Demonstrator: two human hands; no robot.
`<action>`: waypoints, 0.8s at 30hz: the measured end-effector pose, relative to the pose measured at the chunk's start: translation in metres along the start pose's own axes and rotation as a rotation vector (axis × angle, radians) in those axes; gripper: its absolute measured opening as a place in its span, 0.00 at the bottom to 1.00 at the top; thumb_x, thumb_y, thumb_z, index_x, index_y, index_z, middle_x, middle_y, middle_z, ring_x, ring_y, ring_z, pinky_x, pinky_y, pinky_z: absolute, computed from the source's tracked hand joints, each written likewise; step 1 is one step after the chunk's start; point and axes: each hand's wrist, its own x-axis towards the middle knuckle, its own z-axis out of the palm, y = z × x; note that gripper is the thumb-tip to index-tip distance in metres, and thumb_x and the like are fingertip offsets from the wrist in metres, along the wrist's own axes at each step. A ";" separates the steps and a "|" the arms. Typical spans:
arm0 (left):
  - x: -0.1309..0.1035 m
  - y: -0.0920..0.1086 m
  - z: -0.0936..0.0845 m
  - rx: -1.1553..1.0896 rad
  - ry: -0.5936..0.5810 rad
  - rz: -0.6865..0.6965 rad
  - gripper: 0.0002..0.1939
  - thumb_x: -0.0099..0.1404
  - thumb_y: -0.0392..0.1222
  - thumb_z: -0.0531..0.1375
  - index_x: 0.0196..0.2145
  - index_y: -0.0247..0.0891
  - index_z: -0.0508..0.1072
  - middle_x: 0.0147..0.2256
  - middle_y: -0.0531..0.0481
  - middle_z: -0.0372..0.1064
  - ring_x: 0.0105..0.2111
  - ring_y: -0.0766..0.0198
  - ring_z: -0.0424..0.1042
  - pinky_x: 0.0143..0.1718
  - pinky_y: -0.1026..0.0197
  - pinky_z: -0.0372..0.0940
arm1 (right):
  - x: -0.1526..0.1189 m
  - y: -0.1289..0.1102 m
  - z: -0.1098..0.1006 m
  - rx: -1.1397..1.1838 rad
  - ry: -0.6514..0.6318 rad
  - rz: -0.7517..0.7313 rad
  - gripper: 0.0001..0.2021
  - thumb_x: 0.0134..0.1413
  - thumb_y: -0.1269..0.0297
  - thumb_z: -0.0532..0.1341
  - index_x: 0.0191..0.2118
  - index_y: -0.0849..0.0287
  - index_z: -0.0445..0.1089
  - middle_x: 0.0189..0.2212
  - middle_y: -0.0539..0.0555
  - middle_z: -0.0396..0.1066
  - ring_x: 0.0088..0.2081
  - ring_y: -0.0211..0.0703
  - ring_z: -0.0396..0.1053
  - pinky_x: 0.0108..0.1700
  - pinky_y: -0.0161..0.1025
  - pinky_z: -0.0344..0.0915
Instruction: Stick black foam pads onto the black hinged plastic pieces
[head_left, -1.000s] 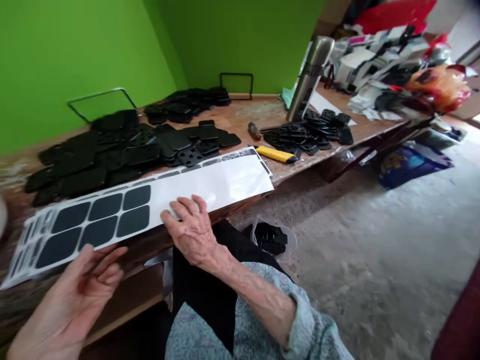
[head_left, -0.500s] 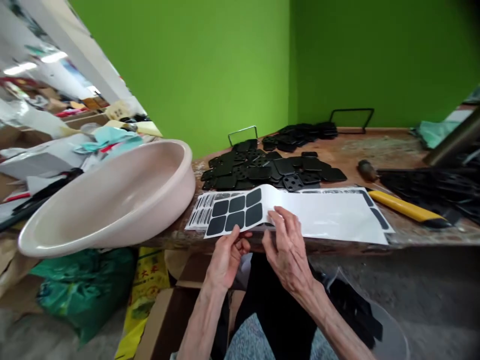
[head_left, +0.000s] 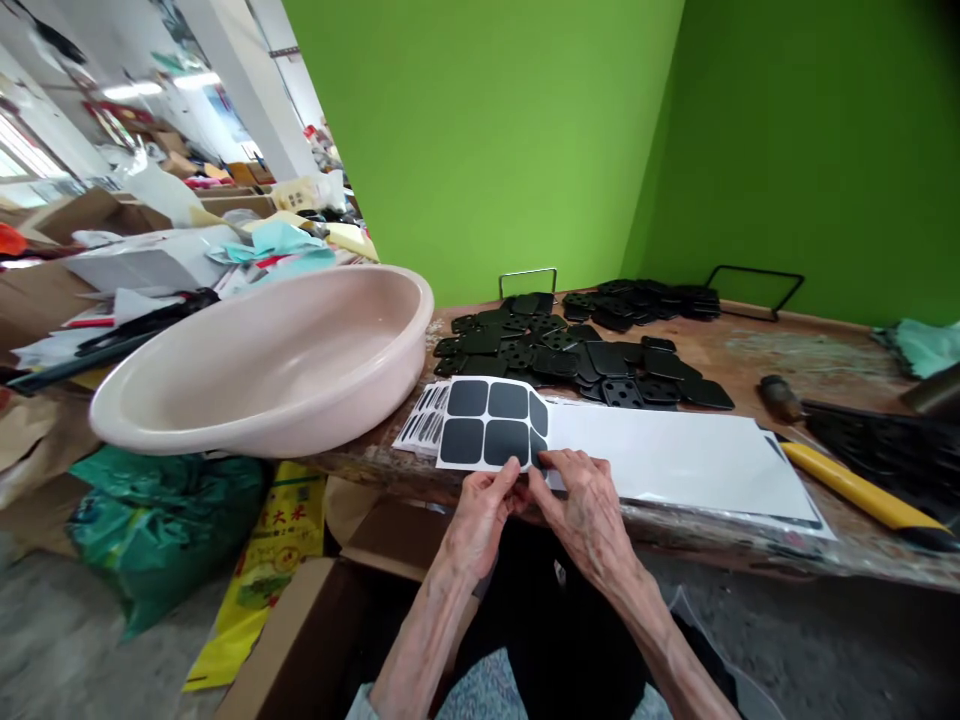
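Observation:
A white sheet with rounded black squares (head_left: 467, 442) curls up at its left part, near the table's front edge. My left hand (head_left: 484, 510) pinches the lower edge of this sheet between thumb and fingers. Close beside it, my right hand (head_left: 585, 505) has its thumb and fingertips pressed at the sheet's fold. White backing (head_left: 675, 455) stretches out flat to the right. Beneath the curled part lie further printed sheets (head_left: 421, 420) with cut strips. Behind the sheets, black plastic pieces (head_left: 551, 360), some with holes, are heaped.
A large pale pink basin (head_left: 300, 350) stands at the left. To the right lie a yellow-handled tool (head_left: 862, 485), a dark knob-like object (head_left: 780, 398) and black pieces. Below are a green bag (head_left: 165, 530) and a cardboard box (head_left: 285, 640).
The view has swung left. The curled sheet now shows its squares more upright, and my hands have come closer together, the right hand's fingers lower on the sheet's edge.

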 end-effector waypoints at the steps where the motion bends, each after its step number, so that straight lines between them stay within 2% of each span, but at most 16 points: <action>1: 0.000 0.000 -0.001 0.018 -0.006 0.004 0.15 0.57 0.46 0.65 0.24 0.29 0.76 0.23 0.48 0.68 0.26 0.68 0.66 0.30 0.64 0.61 | 0.002 -0.002 -0.003 -0.004 -0.015 0.001 0.08 0.57 0.67 0.56 0.38 0.62 0.71 0.32 0.56 0.74 0.39 0.49 0.69 0.47 0.47 0.56; 7: -0.001 0.005 -0.005 0.096 -0.030 -0.005 0.16 0.57 0.47 0.65 0.20 0.30 0.75 0.20 0.48 0.68 0.23 0.69 0.64 0.30 0.63 0.60 | 0.011 -0.003 -0.013 0.005 -0.106 -0.005 0.12 0.55 0.70 0.53 0.25 0.58 0.70 0.25 0.53 0.73 0.32 0.44 0.68 0.44 0.44 0.55; 10: -0.001 0.008 -0.004 0.100 -0.039 -0.016 0.18 0.56 0.48 0.65 0.18 0.30 0.74 0.19 0.48 0.68 0.22 0.69 0.63 0.27 0.64 0.58 | 0.012 0.001 -0.012 0.047 -0.108 0.015 0.12 0.55 0.69 0.52 0.28 0.58 0.71 0.27 0.54 0.74 0.33 0.45 0.69 0.45 0.45 0.55; 13: -0.002 0.009 -0.001 0.099 -0.034 -0.024 0.18 0.55 0.49 0.65 0.20 0.29 0.74 0.19 0.47 0.68 0.21 0.70 0.63 0.25 0.66 0.57 | 0.012 0.002 -0.010 0.115 -0.098 0.050 0.10 0.55 0.65 0.54 0.31 0.58 0.72 0.31 0.55 0.74 0.35 0.46 0.69 0.46 0.45 0.56; 16: -0.001 0.008 0.001 0.102 0.011 -0.042 0.19 0.57 0.51 0.63 0.23 0.29 0.74 0.17 0.47 0.67 0.18 0.71 0.62 0.21 0.68 0.54 | 0.013 0.008 -0.012 0.216 -0.095 0.109 0.12 0.58 0.62 0.53 0.31 0.59 0.72 0.28 0.54 0.73 0.31 0.44 0.69 0.39 0.41 0.60; 18: 0.001 0.008 0.001 0.101 0.068 -0.053 0.20 0.57 0.52 0.62 0.23 0.29 0.74 0.17 0.47 0.67 0.17 0.72 0.61 0.19 0.69 0.53 | 0.014 0.021 -0.017 0.293 -0.099 0.144 0.16 0.60 0.59 0.50 0.30 0.60 0.71 0.24 0.52 0.71 0.28 0.42 0.68 0.33 0.37 0.62; 20: 0.002 0.008 -0.001 0.103 0.123 -0.057 0.19 0.57 0.53 0.63 0.22 0.31 0.72 0.20 0.46 0.71 0.17 0.73 0.62 0.18 0.69 0.53 | 0.014 0.040 -0.024 0.407 -0.059 0.217 0.18 0.61 0.55 0.50 0.31 0.62 0.70 0.23 0.52 0.71 0.26 0.41 0.69 0.30 0.36 0.64; 22: 0.000 0.011 -0.004 0.121 0.149 -0.072 0.20 0.56 0.54 0.63 0.22 0.31 0.72 0.23 0.44 0.73 0.16 0.73 0.63 0.16 0.69 0.51 | 0.014 0.059 -0.030 0.582 0.045 0.360 0.19 0.59 0.52 0.52 0.34 0.64 0.70 0.26 0.54 0.72 0.24 0.41 0.69 0.29 0.37 0.66; 24: -0.006 0.015 -0.007 0.208 0.087 -0.162 0.25 0.56 0.59 0.60 0.20 0.30 0.73 0.20 0.41 0.72 0.12 0.72 0.63 0.12 0.68 0.46 | 0.011 0.069 -0.035 0.662 0.141 0.500 0.19 0.56 0.50 0.55 0.38 0.63 0.70 0.29 0.55 0.73 0.23 0.41 0.69 0.29 0.39 0.66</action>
